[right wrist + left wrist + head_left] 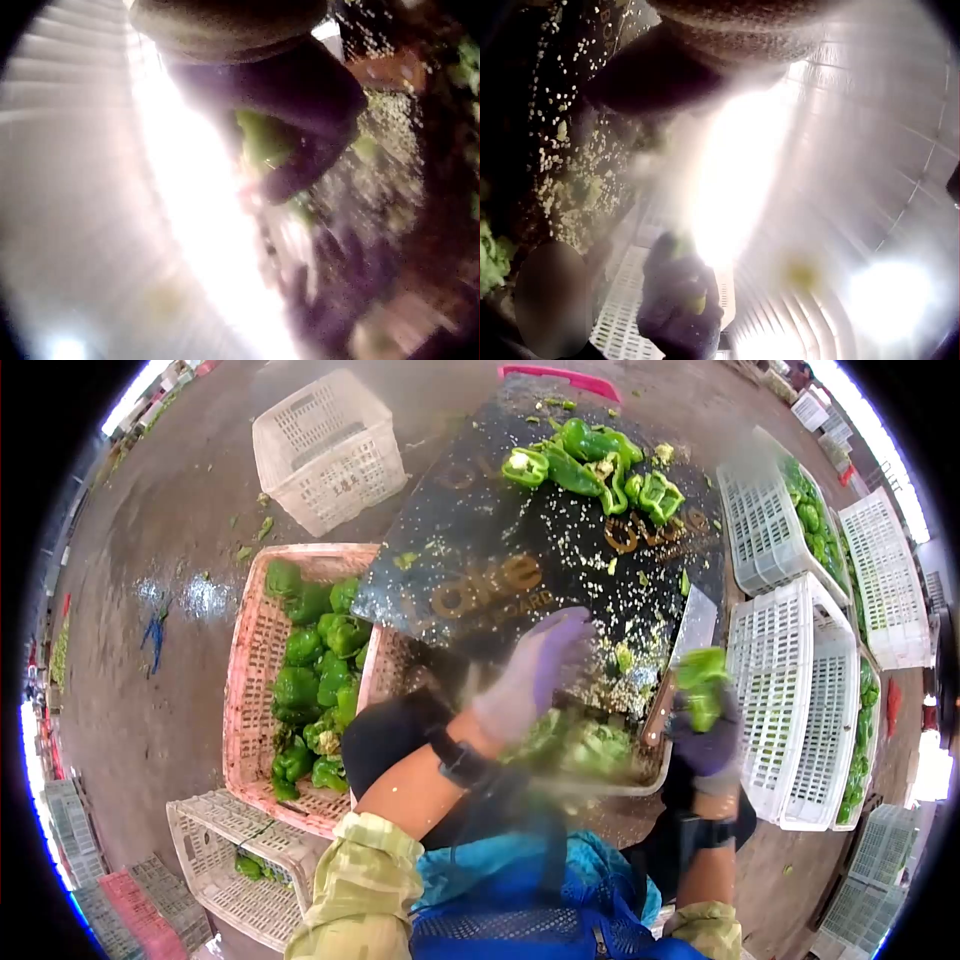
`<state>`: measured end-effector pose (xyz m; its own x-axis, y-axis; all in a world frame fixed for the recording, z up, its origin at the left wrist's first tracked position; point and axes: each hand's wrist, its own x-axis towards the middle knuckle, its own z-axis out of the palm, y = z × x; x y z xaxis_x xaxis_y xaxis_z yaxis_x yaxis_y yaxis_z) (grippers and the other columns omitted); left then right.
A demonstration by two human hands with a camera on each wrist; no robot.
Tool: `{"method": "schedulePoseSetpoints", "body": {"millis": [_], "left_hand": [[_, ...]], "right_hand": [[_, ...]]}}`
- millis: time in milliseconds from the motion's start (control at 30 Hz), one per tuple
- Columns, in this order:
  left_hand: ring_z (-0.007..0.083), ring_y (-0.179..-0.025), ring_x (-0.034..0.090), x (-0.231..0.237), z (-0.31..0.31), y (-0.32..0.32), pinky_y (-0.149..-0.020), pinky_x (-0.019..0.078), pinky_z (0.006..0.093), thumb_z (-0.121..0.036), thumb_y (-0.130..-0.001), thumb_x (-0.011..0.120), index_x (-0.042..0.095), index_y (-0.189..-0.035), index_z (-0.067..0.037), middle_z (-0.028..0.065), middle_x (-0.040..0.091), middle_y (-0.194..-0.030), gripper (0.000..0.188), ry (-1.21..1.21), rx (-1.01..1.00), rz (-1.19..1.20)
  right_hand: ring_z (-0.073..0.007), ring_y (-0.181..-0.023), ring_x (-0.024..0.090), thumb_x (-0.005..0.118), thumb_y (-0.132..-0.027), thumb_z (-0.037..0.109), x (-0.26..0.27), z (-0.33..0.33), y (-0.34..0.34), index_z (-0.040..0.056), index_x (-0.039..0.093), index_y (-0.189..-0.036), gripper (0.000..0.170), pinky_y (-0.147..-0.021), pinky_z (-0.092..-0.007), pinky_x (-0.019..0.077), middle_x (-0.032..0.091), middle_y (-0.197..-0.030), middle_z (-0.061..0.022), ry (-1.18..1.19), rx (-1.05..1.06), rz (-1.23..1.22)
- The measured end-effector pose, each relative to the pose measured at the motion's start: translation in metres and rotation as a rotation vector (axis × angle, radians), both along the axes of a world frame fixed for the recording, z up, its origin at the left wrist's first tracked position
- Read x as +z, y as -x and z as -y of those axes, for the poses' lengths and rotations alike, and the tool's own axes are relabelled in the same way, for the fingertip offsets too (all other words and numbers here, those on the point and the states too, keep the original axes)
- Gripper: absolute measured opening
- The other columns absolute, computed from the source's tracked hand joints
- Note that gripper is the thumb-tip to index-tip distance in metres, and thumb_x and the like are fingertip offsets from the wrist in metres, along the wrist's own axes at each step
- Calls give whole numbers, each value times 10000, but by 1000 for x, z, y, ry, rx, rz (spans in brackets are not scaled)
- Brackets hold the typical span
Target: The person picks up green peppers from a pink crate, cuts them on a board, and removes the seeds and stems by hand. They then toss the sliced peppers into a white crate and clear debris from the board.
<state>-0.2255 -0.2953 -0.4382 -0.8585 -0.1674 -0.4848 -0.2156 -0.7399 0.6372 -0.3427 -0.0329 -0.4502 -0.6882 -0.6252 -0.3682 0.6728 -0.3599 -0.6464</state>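
Note:
My right hand (708,735), in a purple and grey glove, grips a green bell pepper (703,678) beside the right edge of the black board (440,520). In the right wrist view the curled fingers wrap the pepper (266,141). My left hand (540,670), gloved alike and blurred, is over the board's near edge, holding nothing. Its fingers (351,255) look spread in the right wrist view. A knife (696,625) with a wooden handle lies along the board's right side, next to my right hand. Opened green peppers (580,470) sit at the board's far end among scattered white seeds.
On the left, a pink crate (245,690) holds whole green peppers. Pale scraps (590,745) lie in a container below the board's near edge. White crates (770,690) stand on the right, some with green pieces inside. Another white crate (330,450) is at the far left.

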Motion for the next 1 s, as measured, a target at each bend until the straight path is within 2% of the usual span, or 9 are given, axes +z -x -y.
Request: {"method": "schedulePoseSetpoints", "body": {"millis": [100,133,167,333,367,400,500,833,1000], "left_hand": [[123,-1090,524,-9,4,-5,-884,422,307,-288,-945,482,481,-1304,-157,-23,558,-1204,382,-135,68,-56],[127,-1076,535,-23,5,-9,-885,428,307,-274,-945,486,489,-1295,-162,-25,559,-1203,368,-202,70,-178],[133,-1071,537,-8,3,-8,-890,427,309,-267,-941,494,491,-1291,-158,-26,556,-1205,367,-151,95,-99],[161,-1143,489,7,4,-11,-948,401,322,-261,-948,486,452,-1320,-131,11,515,-1257,396,-128,162,-202],[169,-1152,483,14,8,-10,-958,398,326,-261,-948,487,452,-1320,-124,18,511,-1260,398,-143,182,-214],[186,-1163,474,19,13,-5,-980,387,342,-254,-942,502,450,-1321,-106,32,504,-1268,410,-242,218,-114],[185,-1160,475,25,23,1,-980,388,343,-243,-935,515,444,-1328,-104,32,501,-1273,423,-238,279,-11],[214,-1153,481,17,37,15,-1021,364,358,-237,-923,522,408,-1349,-68,72,489,-1267,472,-318,308,25],[196,-1120,500,17,28,11,-997,381,343,-233,-925,529,447,-1324,-82,53,522,-1230,434,-308,317,4]], "right_hand": [[-319,-1132,527,647,-821,235,72,-56,51,-30,235,-1406,763,-875,-419,514,425,-1348,-211,565,-389,91],[-305,-1229,433,641,-831,269,66,-84,73,65,143,-1473,838,-907,-452,451,254,-1492,-163,835,-247,-1],[-301,-1239,417,606,-860,301,84,-75,79,66,169,-1470,786,-958,-462,418,257,-1498,-134,770,-454,0],[-224,-1134,530,457,-964,291,78,61,100,107,419,-1365,443,-897,-364,446,570,-1216,-64,-201,151,-567],[-213,-1114,541,555,-921,260,84,109,93,107,417,-1366,491,-854,-330,469,568,-1198,-87,-698,187,-605],[-195,-1116,542,635,-869,233,61,127,100,91,428,-1351,543,-815,-282,478,549,-1212,-109,-725,301,-802],[-372,-1158,509,641,-815,226,6,179,139,32,379,-1367,641,-977,-393,407,522,-1256,-226,-1097,469,-1585],[-354,-928,629,587,-814,188,-50,277,183,68,484,-1138,361,-778,-444,493,628,-1039,-197,-1658,271,-1623],[-350,-970,621,625,-736,212,-45,260,167,61,537,-1112,415,-851,-429,484,635,-1033,-214,-1730,532,-1546]]}}
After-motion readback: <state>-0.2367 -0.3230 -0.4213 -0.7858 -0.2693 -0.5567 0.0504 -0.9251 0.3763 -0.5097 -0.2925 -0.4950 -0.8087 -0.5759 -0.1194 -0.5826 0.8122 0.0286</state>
